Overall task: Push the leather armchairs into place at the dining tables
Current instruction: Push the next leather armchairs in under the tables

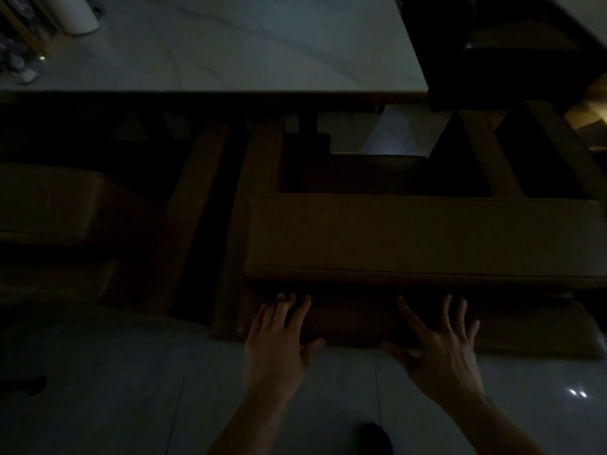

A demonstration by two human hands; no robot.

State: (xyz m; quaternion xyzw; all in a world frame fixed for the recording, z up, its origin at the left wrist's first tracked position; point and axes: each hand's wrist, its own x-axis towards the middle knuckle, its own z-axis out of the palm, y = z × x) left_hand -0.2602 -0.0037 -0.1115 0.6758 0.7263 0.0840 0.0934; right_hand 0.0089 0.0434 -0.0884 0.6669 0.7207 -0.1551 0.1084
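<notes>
Your left hand (279, 343) and right hand (440, 346) press flat, fingers (297, 307) spread, gripping nothing, on the armchair (423, 238) back; its seat faces the worktop (230, 47) straight ahead; push forward.

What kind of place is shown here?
Probably a dimly lit dining room or restaurant: a pale marble-look table, brown leather armchairs drawn up to it, and a glossy tiled floor. Both hands rest against one chair's back.
</notes>
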